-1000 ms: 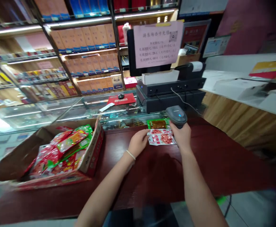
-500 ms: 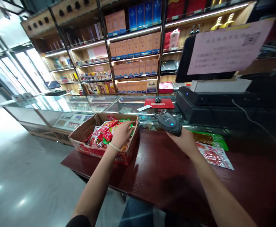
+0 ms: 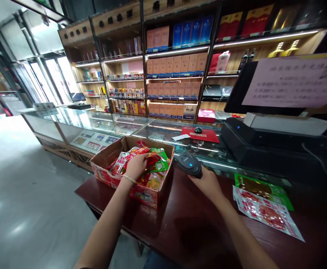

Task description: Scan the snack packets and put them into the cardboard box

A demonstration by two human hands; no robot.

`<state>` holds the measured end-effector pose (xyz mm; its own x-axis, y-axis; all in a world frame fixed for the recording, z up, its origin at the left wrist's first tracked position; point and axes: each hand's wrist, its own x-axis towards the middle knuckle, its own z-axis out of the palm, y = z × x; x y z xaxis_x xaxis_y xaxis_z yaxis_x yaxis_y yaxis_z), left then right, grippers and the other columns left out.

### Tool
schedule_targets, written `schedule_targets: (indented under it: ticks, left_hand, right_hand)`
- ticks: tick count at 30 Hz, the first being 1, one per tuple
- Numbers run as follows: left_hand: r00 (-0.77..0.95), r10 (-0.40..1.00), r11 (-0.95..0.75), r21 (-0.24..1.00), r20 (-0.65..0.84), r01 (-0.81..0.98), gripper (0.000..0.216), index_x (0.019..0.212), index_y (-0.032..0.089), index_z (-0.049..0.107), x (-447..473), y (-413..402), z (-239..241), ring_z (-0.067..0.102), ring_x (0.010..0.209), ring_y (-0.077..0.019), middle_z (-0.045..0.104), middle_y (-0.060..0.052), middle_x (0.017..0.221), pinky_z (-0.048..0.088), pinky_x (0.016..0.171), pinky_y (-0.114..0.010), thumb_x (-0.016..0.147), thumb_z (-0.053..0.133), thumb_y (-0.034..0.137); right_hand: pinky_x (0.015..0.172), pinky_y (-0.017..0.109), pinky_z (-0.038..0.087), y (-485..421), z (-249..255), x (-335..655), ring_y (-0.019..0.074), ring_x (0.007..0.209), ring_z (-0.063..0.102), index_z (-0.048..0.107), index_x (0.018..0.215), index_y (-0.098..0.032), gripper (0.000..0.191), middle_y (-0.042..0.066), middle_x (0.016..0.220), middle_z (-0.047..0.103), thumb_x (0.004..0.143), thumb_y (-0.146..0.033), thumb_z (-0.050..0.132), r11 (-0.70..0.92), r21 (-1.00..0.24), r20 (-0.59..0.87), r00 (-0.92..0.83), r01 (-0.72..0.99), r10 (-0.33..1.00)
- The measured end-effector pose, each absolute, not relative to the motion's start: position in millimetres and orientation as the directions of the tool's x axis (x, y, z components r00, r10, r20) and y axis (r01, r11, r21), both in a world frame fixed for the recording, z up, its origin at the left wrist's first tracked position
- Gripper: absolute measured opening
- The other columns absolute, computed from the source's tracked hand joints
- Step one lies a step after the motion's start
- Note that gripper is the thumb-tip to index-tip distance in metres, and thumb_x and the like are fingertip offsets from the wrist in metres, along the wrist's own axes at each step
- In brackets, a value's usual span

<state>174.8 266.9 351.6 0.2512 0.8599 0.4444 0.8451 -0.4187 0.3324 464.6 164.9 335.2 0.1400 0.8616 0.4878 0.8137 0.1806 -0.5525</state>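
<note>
My left hand is down among the snack packets in a cardboard box, its fingers closed on a red packet. The fingertips are partly hidden. A green packet with a printed label lies just to the right of this hand. My right hand grips a black barcode scanner with a blue light on, held over the table beside the box and pointing toward it. To the right, a silver and red packet partly covers a green and brown packet.
The box stands on a dark red table. Behind it runs a glass display counter bearing a red mat and a mouse. A monitor with a pink paper sheet stands at right. Shelves of boxed goods line the wall.
My left hand has moved left inside the box, from its right side to the middle, uncovering the green packet. The scanner has come nearer the box. The camera view has shifted.
</note>
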Motion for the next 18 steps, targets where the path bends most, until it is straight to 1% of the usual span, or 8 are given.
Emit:
schedule_targets:
  ticks: [2, 4, 7, 9, 11, 14, 16, 18]
  left_hand:
    - [0.126, 0.847, -0.396, 0.456, 0.516, 0.797, 0.032, 0.116, 0.023, 0.065, 180, 263, 360, 0.065, 0.082, -0.0231, 0.072, -0.008, 0.093, 0.047, 0.076, -0.032, 0.090, 0.048, 0.026]
    - [0.045, 0.830, -0.421, 0.571, 0.556, 0.705, 0.024, 0.105, 0.020, 0.066, 189, 258, 369, 0.062, 0.075, -0.0203, 0.069, -0.005, 0.083, 0.045, 0.069, -0.028, 0.089, 0.051, 0.030]
    - [0.008, 0.845, -0.467, 0.733, 0.534, 0.494, 0.021, 0.081, 0.018, 0.062, 211, 250, 380, 0.055, 0.064, -0.0145, 0.060, 0.001, 0.067, 0.041, 0.062, -0.023, 0.087, 0.056, 0.037]
    - [0.007, 0.874, -0.463, 0.830, 0.485, 0.310, 0.024, 0.077, 0.018, 0.059, 227, 246, 383, 0.052, 0.061, -0.0122, 0.057, 0.003, 0.064, 0.040, 0.059, -0.021, 0.085, 0.058, 0.041]
    - [0.035, 0.910, -0.413, 0.904, 0.412, 0.112, 0.027, 0.081, 0.017, 0.059, 242, 240, 383, 0.053, 0.061, -0.0116, 0.058, 0.003, 0.067, 0.042, 0.059, -0.021, 0.082, 0.061, 0.044]
    - [0.148, 0.938, -0.293, 0.945, 0.313, -0.146, 0.033, 0.095, 0.017, 0.061, 266, 226, 381, 0.061, 0.069, -0.0137, 0.066, -0.001, 0.079, 0.048, 0.062, -0.023, 0.081, 0.063, 0.047]
    - [0.217, 0.937, -0.216, 0.941, 0.275, -0.261, 0.037, 0.104, 0.018, 0.060, 287, 213, 378, 0.064, 0.074, -0.0156, 0.069, -0.003, 0.089, 0.051, 0.065, -0.026, 0.081, 0.062, 0.047]
    - [0.252, 0.931, -0.180, 0.934, 0.263, -0.309, 0.037, 0.108, 0.019, 0.059, 311, 200, 369, 0.066, 0.076, -0.0168, 0.070, -0.004, 0.095, 0.053, 0.068, -0.029, 0.082, 0.062, 0.046]
  right_hand:
    - [0.067, 0.037, 0.050, 165, 335, 467, 0.0320, 0.083, 0.071, 0.066, 0.112, -0.027, 0.040, 0.006, 0.085, 0.075, 0.075, -0.042, 0.062, 0.169, -0.542, 0.482, 0.139, 0.823, 0.865]
    - [0.066, 0.036, 0.050, 164, 336, 470, 0.0318, 0.082, 0.071, 0.066, 0.113, -0.026, 0.041, 0.006, 0.084, 0.075, 0.075, -0.042, 0.062, 0.159, -0.545, 0.480, 0.150, 0.823, 0.864]
    - [0.067, 0.036, 0.050, 160, 339, 478, 0.0310, 0.084, 0.070, 0.066, 0.112, -0.025, 0.040, 0.006, 0.085, 0.075, 0.075, -0.041, 0.062, 0.175, -0.566, 0.499, 0.166, 0.806, 0.850]
    - [0.068, 0.036, 0.050, 156, 340, 486, 0.0303, 0.084, 0.070, 0.066, 0.110, -0.025, 0.039, 0.005, 0.087, 0.075, 0.075, -0.040, 0.063, 0.183, -0.584, 0.514, 0.186, 0.791, 0.837]
    - [0.069, 0.036, 0.051, 149, 340, 497, 0.0298, 0.084, 0.070, 0.067, 0.108, -0.025, 0.038, 0.006, 0.088, 0.075, 0.074, -0.041, 0.064, 0.168, -0.603, 0.516, 0.221, 0.780, 0.828]
    - [0.071, 0.036, 0.051, 136, 338, 517, 0.0295, 0.086, 0.069, 0.067, 0.108, -0.023, 0.040, 0.006, 0.089, 0.075, 0.073, -0.042, 0.066, 0.142, -0.632, 0.512, 0.273, 0.762, 0.815]
    - [0.073, 0.035, 0.051, 127, 336, 530, 0.0288, 0.090, 0.069, 0.064, 0.113, -0.022, 0.045, 0.007, 0.092, 0.074, 0.072, -0.041, 0.067, 0.124, -0.651, 0.514, 0.316, 0.749, 0.798]
    - [0.076, 0.035, 0.051, 120, 333, 543, 0.0280, 0.093, 0.068, 0.060, 0.119, -0.021, 0.052, 0.008, 0.098, 0.074, 0.071, -0.040, 0.068, 0.110, -0.673, 0.524, 0.367, 0.732, 0.768]
